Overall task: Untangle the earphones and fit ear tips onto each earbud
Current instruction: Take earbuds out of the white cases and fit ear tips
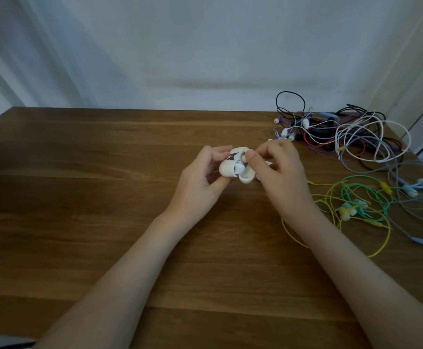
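My left hand (200, 177) grips a small white earbud case (230, 166) with a dark sticker, its lid (246, 178) hanging open toward the table. A white earbud sits in the case. My right hand (278, 165) pinches something small at the top of the case, thumb and forefinger together; what it holds is hidden by the fingers. A yellow and green wired earphone pair (351, 207) lies right of my right forearm. A tangled heap of wired earphones (341, 137) sits at the back right.
The wooden table (104, 172) runs to a pale wall behind. Blue earbuds (414, 187) and their grey cord lie at the far right edge. A white frame stands at the left.
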Demonstrator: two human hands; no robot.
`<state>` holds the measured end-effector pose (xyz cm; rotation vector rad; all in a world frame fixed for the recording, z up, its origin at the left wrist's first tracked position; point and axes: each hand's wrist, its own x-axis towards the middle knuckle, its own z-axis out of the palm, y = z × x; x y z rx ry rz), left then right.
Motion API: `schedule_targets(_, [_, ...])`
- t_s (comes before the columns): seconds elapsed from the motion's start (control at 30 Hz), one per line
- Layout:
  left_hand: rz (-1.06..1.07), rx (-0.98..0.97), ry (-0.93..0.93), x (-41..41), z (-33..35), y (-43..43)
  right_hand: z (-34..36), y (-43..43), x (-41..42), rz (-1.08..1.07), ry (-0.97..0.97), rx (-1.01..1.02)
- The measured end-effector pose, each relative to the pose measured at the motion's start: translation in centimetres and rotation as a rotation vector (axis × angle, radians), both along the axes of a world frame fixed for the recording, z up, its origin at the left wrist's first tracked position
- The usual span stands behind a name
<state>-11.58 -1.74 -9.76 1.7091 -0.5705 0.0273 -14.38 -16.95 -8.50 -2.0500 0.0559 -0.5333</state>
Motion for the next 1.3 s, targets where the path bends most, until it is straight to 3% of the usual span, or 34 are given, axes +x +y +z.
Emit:
schedule_targets(0.3, [0.023,-0.039,-0.012,0.2,-0.2,0.0,0.4,0.2,-0.3,0.014,-0.099,0.039])
schedule_targets(0.43, [0.086,-0.013,-0.037,0.4,-0.4,0.0,0.2,0.3,-0.3,0.071,0.092,0.240])
schedule_targets(0.63, [0.259,0.235,-0.134,1.2,-1.2,0.4,0.2,0.9,-0.5,0.228,0.114,0.361])
schedule_targets(0.7, [0.227,0.291,-0.105,1.4,-1.3,0.5,0.1,1.0,-0.6,0.257,0.122,0.245])
schedule_targets(0.87, [0.086,0.559,-0.109,1.5,-1.2,0.3,-0.6,0.4,-0.1,0.174,0.208,-0.370])
schedule_targets(0.97, [0.029,0.621,-0.108,1.3,-1.1,0.3,-0.3,-0.5,-0.2,0.094,0.290,-0.603])
schedule_targets(1.13, [0.066,0.686,-0.067,1.0,-0.5,-0.9,0.5,-3.2,0.7,0.122,0.577,-0.707])
schedule_targets(1.3, [0.063,0.761,-0.031,1.4,0.8,-5.1,0.3,-5.4,1.6,-0.074,0.566,-0.747])
